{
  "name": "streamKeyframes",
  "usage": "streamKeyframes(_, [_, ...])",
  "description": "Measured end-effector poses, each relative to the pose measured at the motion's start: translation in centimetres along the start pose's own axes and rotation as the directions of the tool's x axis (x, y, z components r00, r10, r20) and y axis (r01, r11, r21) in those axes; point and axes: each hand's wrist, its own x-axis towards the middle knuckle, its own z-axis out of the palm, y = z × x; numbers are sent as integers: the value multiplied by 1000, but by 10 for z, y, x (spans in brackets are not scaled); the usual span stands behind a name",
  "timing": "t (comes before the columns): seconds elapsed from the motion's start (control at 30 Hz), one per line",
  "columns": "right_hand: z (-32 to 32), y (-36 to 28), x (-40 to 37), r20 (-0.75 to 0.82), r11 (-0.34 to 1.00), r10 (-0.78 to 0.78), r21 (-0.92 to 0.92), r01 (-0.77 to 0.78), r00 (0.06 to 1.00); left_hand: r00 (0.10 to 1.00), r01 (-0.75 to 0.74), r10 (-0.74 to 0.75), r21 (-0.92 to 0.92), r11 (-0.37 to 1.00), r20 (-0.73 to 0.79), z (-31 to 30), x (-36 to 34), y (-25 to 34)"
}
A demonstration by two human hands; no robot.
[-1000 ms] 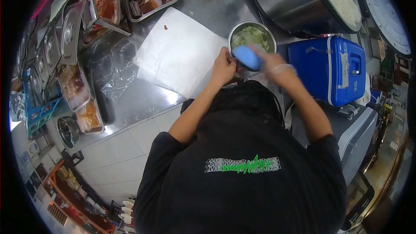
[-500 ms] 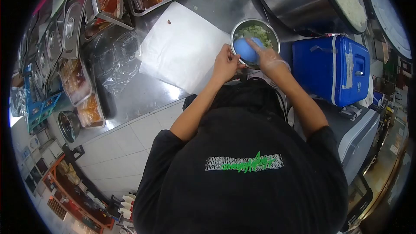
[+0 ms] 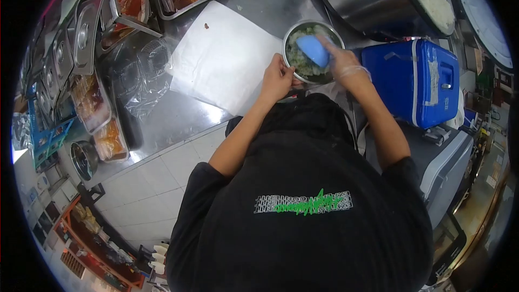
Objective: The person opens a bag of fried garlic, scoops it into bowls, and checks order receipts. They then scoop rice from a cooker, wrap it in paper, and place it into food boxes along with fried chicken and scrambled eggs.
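A steel mixing bowl (image 3: 286, 48) with chopped pale-green food (image 3: 306, 67) inside stands at the front of the counter. My left hand (image 3: 278, 81) grips its left rim, thumb over the edge. In my right hand (image 3: 346, 65), smeared by motion, is a small blue bowl (image 3: 312, 50) tilted on its side over the food. A clear plastic cuff shows at the right wrist. Left of the mixing bowl lies a white paper sheet (image 3: 224, 54) with a small brown speck on it.
A blue cooler box (image 3: 397, 84) stands close on the right. Behind it is a large steel pot (image 3: 359, 0) of white rice. Clear plastic containers (image 3: 140, 75), a tray of bagged sauces (image 3: 192, 8) and steel lids (image 3: 86, 32) are on the left.
My right hand has moved slightly right and tipped the small blue bowl, which showed its round side before. My left hand keeps its hold on the rim.
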Motion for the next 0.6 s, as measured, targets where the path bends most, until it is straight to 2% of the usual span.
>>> streamKeyframes(0.07, [-19, 2, -1, -12, 991, 105, 81, -104, 994, 999, -33, 35, 72, 997, -18, -3, 7, -11])
streamKeyframes(0.1, [-19, 6, 3, -9, 990, 83, 116, -82, 996, 999, -35, 36, 109, 993, -2, -5, 7, -13])
streamKeyframes(0.13, [-9, 4, 4, 57, 992, 117, 36, -119, 992, 999, -35, 33, 143, 989, 20, -4, 5, -16])
streamKeyframes(0.2, [13, -14, 12, 165, 976, 188, -140, -165, 968, 1000, 16, -17, 19, 1000, 15, -2, -2, -5])
streamKeyframes(0.23, [20, -28, 1, 49, 986, 114, -131, -107, 992, 1000, 30, -30, -42, 999, 9, -2, -3, 5])
streamKeyframes(0.33, [5, -34, -23, 166, 998, 16, -59, -6, 986, 998, 25, -32, -144, 989, -48, -2, -9, 13])
streamKeyframes(0.37, [-3, -28, -33, 108, 1000, -30, -2, 30, 994, 999, 11, -15, -92, 996, -37, -2, -8, 8])
streamKeyframes(0.47, [-16, -35, -53, 245, 997, 58, -58, -45, 968, 1000, 12, -12, 8, 1000, 2, -2, -9, -4])
streamKeyframes(0.53, [8, -17, -33, 262, 988, 141, -93, -120, 955, 998, 58, -59, 28, 998, 37, -4, -9, -1])
streamKeyframes(0.6, [11, -13, -9, 239, 985, 164, -87, -147, 957, 1000, -15, 14, 80, 997, 13, -2, -3, -9])
